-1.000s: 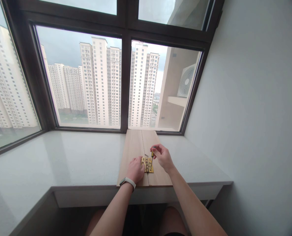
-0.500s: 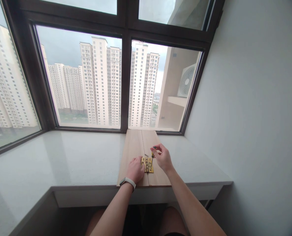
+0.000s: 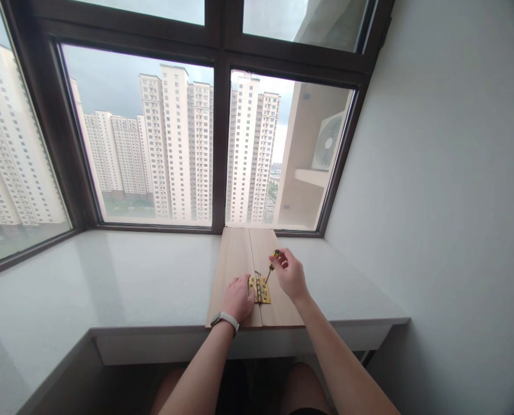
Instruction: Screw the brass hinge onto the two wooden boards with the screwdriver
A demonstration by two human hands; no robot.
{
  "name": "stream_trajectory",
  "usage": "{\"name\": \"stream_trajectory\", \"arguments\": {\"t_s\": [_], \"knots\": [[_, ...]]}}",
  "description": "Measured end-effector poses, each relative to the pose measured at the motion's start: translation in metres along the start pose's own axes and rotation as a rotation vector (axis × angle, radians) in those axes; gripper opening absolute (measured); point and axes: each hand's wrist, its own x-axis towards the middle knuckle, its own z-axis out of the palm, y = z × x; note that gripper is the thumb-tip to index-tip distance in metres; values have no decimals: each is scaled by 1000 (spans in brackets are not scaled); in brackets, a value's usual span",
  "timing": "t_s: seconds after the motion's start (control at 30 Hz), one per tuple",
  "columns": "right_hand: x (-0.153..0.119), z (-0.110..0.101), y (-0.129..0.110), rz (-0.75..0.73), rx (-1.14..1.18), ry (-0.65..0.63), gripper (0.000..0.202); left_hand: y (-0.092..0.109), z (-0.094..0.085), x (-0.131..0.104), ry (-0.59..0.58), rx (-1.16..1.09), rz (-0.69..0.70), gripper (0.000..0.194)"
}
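Two pale wooden boards (image 3: 233, 253) lie side by side, with a narrow seam between them. A yellow-gold hinge (image 3: 263, 291) lies across the seam near their front. My left hand (image 3: 239, 298) rests on the left board, its fingers together on the left leaf of the hinge. In my right hand (image 3: 290, 275) is a small screwdriver (image 3: 275, 257) with a yellow and black handle, pinched by the fingers and tilted. Its tip points down at the upper right part of the hinge. Just above the hinge, small metal pieces (image 3: 257, 273), perhaps screws, lie near the seam.
The boards lie on a white sill (image 3: 161, 282) that ends in a front edge close to my forearms. Dark window frames (image 3: 220, 144) stand behind it, and a white wall (image 3: 434, 173) is on the right.
My right hand has moved slightly right with the screwdriver, which now leans more. The tip has shifted up the hinge's right leaf. My left hand stays in place.
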Motion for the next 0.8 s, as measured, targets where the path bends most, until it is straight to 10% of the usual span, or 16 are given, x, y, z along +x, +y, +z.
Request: {"name": "stream_trajectory", "arguments": {"t_s": [0.8], "knots": [[-16,17,48,99,-11,158,44,2,-2,0,-2,14,-9,47]]}}
